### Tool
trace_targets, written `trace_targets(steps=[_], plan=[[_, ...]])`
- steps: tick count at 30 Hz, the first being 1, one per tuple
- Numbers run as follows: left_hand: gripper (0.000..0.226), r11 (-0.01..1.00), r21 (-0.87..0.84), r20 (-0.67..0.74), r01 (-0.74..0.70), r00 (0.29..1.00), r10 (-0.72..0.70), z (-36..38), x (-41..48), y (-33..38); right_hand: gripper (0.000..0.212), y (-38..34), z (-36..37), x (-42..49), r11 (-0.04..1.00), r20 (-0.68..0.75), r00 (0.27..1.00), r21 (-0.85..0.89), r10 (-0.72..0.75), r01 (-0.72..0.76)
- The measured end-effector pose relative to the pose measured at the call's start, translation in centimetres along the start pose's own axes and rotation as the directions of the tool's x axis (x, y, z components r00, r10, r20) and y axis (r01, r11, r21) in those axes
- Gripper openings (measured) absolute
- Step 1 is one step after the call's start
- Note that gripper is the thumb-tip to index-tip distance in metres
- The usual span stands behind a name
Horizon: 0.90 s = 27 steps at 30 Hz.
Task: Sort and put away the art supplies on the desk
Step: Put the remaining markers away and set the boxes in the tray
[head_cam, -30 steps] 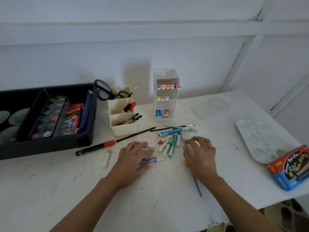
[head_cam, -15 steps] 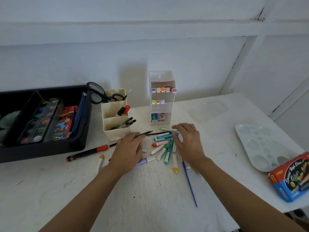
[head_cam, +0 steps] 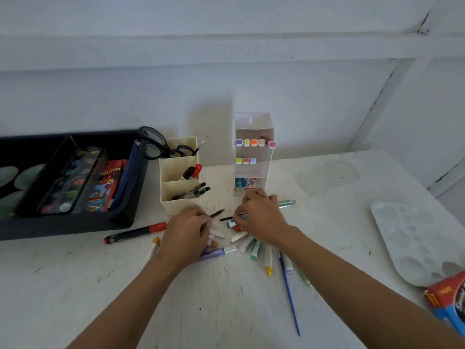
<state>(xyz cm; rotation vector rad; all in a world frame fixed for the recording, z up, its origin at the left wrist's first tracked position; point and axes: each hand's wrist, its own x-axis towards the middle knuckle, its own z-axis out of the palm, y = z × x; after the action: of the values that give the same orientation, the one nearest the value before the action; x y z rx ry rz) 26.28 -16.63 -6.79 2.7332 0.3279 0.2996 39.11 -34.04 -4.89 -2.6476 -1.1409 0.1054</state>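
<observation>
Several loose markers (head_cam: 253, 248) lie in a heap on the white desk (head_cam: 201, 298) between my hands. My left hand (head_cam: 186, 235) is curled over the heap's left side, fingers round a thin black pencil (head_cam: 218, 213) whose tip sticks out. At the back of the heap, my right hand (head_cam: 261, 217) pinches a thin black brush (head_cam: 227, 218). A purple marker (head_cam: 219, 251) and a yellow-tipped marker (head_cam: 268, 263) lie nearer me. Behind stand a cream pen holder (head_cam: 178, 197) and a white tiered marker rack (head_cam: 253, 172).
A black tray (head_cam: 75, 224) at the left holds a paint set (head_cam: 70, 182) and a crayon pack. Scissors (head_cam: 153, 144) stick out of the pen holder. A red-and-black marker (head_cam: 136, 233), a blue brush (head_cam: 289, 293), a white palette (head_cam: 415, 238) and a crayon box (head_cam: 450, 303) lie around.
Both hands moved away from me toward the back of the marker heap. The right hand uncovered the yellow marker and blue brush and closed on the thin black brush.
</observation>
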Motion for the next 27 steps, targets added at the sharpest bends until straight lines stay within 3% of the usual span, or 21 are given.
trace_targets(steps=[8, 12, 20, 27], plan=[[0.026, 0.998, 0.003, -0.039, 0.057, 0.998, -0.056, -1.5, -2.3, -1.6, 0.014, -3.2, -0.8, 1.7, 0.998, 0.178, 0.983, -0.044, 0.049, -0.042], [0.029, 0.993, -0.028, -0.074, 0.117, 0.99, -0.119, -2.0, -3.3, -3.0, 0.013, -4.4, -0.2, 2.1, 0.999, 0.153, 0.988, -0.041, 0.032, -0.026], [0.034, 0.992, -0.058, -0.024, 0.109, 0.994, -0.111, -2.3, -5.0, -5.3, 0.008, -5.4, 0.5, 2.4, 0.995, 0.147, 0.984, 0.0, 0.101, -0.102], [0.033, 0.988, -0.099, 0.01, 0.117, 0.993, -0.117, -3.4, -5.6, -5.5, 0.014, -5.8, 1.2, 2.1, 0.992, 0.1, 0.995, -0.122, -0.027, 0.039]])
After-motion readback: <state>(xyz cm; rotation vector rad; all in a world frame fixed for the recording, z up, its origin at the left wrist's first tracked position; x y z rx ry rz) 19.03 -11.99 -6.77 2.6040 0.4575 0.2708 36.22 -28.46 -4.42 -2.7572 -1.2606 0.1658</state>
